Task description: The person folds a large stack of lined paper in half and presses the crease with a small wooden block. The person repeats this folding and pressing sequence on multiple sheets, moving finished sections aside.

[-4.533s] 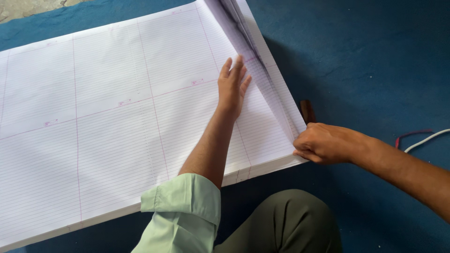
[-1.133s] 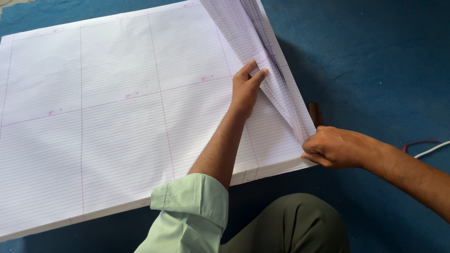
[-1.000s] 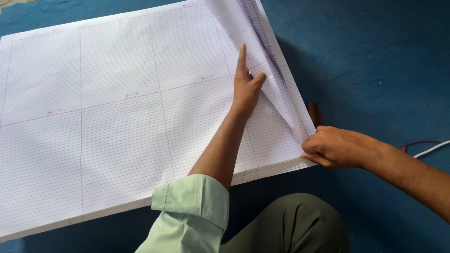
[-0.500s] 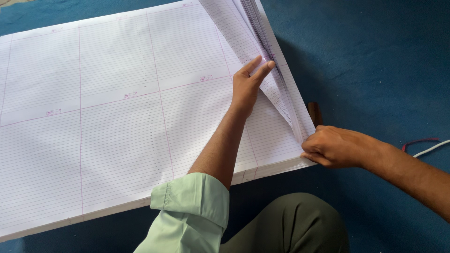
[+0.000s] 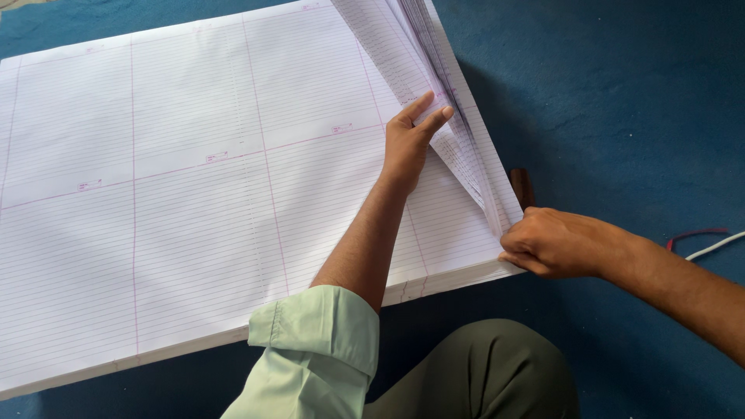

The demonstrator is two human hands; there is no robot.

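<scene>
Left arm: enters from the bottom edge at about 6 o'clock and runs up toward 1 o'clock, forearm bare, a pale green sleeve (image 5: 314, 349) rolled up near the elbow.
Left hand (image 5: 407, 143): palm down, wrist straight, fingers extended and close together, pointing toward 1 o'clock; the thumb lies apart on the upper side.
Right arm: comes in from the right edge at about 4 o'clock and stretches toward 9 o'clock, forearm bare.
Right hand (image 5: 555, 242): knuckles up, fingers curled under into a loose fist, thumb tucked low at the 9 o'clock end.
Spacing: the two hands are apart, the right lower and toward 4 o'clock of the left.
Leg: a bent knee (image 5: 485, 372) in olive trousers sits at 6 o'clock, between the arms.
</scene>
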